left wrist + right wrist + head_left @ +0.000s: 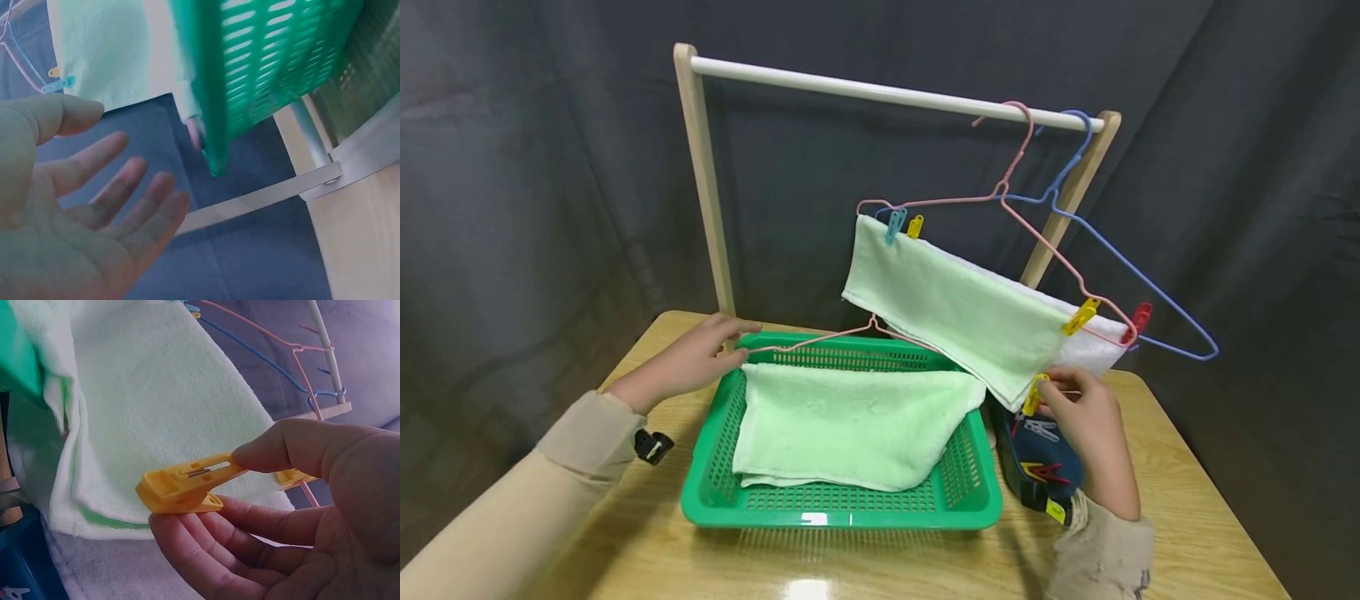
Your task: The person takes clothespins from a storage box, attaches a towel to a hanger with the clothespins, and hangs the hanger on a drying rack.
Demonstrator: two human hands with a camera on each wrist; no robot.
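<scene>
My right hand (1090, 421) pinches a yellow clothespin (181, 481) between thumb and fingers, close to the lower corner of a hanging pale green towel (955, 304). That towel hangs from a pink hanger (1045, 242), held by a blue clothespin (895, 226) and a yellow one (1080, 317). Fingers apart and holding nothing, my left hand (696, 354) is at the back left of the green basket (842, 518). Inside the basket, another folded pale green towel (850, 425) lies over a second pink hanger (827, 336), whose left end is beside my left fingers.
A wooden rack with a white bar (850, 86) stands behind the basket. Behind the hanging towel, a white towel (1093, 348) is clipped to a blue hanger (1157, 287) with a red clothespin (1138, 321). A dark blue container (1067, 458) with several clothespins sits under my right hand.
</scene>
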